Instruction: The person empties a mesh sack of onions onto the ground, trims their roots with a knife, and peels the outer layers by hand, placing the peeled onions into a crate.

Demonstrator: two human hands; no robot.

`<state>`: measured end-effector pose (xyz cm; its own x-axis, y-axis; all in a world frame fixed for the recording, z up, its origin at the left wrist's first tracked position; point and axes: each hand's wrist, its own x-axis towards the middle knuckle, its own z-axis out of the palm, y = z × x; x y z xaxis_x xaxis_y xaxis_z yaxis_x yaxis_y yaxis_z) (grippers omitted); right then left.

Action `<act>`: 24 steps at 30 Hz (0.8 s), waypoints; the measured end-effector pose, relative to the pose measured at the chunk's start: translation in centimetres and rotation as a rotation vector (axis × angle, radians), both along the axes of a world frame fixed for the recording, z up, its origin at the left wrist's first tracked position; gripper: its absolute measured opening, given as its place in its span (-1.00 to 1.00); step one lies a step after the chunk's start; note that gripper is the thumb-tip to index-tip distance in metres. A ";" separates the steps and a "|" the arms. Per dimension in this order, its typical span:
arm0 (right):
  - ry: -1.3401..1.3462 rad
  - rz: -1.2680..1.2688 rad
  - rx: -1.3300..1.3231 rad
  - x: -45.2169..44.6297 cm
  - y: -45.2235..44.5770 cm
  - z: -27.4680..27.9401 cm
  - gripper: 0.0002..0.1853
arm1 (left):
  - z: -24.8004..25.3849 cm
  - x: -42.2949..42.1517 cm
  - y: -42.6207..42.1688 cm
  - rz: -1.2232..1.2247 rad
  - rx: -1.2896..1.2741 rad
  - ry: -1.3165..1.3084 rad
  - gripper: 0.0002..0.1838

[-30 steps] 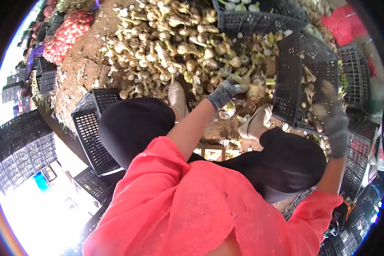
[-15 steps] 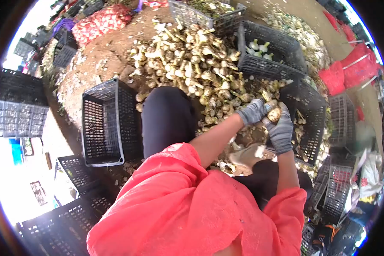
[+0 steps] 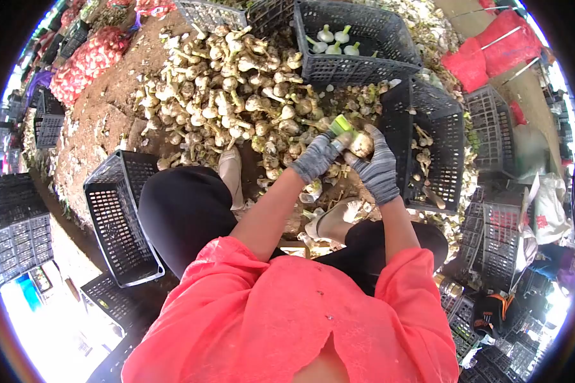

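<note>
My right hand (image 3: 378, 169), in a grey striped glove, is closed around a brownish garlic bulb (image 3: 362, 146). From the left, my left hand (image 3: 321, 156), gloved alike, pinches the same bulb near its neck. A bright green stem (image 3: 342, 125) sticks up beside the left thumb. Several white, clean bulbs (image 3: 334, 48) lie in a black crate (image 3: 364, 69) ahead of my hands. Just right of my right hand, another black crate (image 3: 450, 147) contains a few garlic bulbs and stalks. A large pile of unpeeled garlic (image 3: 236, 96) spreads over the ground in front of me.
An upright black crate (image 3: 122, 217) stands left of my knee. Red mesh bags (image 3: 492, 51) lie at the right, and a filled red net sack (image 3: 89, 64) at the upper left. More crates (image 3: 489, 127) line the right side. Peelings and skins litter the soil.
The view has turned, so the pile and crates sit further left and higher in the picture. Both hands still hold a bulb, and its bright green stem now shows. My left knee has swung outward.
</note>
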<state>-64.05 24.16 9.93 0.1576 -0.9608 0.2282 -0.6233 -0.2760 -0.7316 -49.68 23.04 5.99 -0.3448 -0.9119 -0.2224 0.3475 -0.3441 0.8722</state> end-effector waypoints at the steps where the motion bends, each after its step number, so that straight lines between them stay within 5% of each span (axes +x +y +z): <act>1: 0.069 0.005 -0.082 0.2 -0.3 -0.5 -0.37 | -0.1 -0.1 -0.3 -0.002 -0.058 -0.038 -0.67; 5: -0.042 -0.019 0.095 -0.7 -0.4 -1.3 -0.43 | -1.1 -0.7 -0.6 0.041 -0.154 -0.191 -0.76; 7: -0.423 0.051 0.262 -1.9 -1.3 -3.1 -0.46 | -0.7 -0.9 -0.7 0.141 -0.278 -0.277 -0.76; 9: -0.488 0.088 0.352 -2.8 -1.6 -3.9 -0.52 | -1.5 -1.5 -0.9 0.196 -0.297 -0.366 -0.77; 14: -1.196 0.033 1.072 -4.3 -2.4 -3.6 -0.40 | -3.1 -2.1 -1.2 0.082 -0.193 -0.358 -0.76; 17: -1.103 -0.097 0.979 -3.7 -2.8 -3.3 -0.49 | -2.7 -2.0 -1.1 0.076 -0.149 -0.414 -0.73; 20: -0.336 0.037 0.236 -4.2 -2.3 -6.2 -0.47 | -2.4 -2.4 -0.9 0.159 -0.052 -0.203 -0.74; 21: -0.276 0.012 0.238 -4.2 -2.5 -5.8 -0.46 | -2.5 -2.3 -1.0 0.182 -0.014 -0.140 -0.75; 22: -0.678 -0.120 0.593 -3.5 -2.1 -3.9 -0.49 | -2.5 -2.2 -1.1 0.196 0.017 0.010 -0.76; 24: -1.208 -0.150 0.903 -3.9 -2.1 -3.3 -0.45 | -2.2 -1.6 -1.2 0.095 0.128 0.254 -0.74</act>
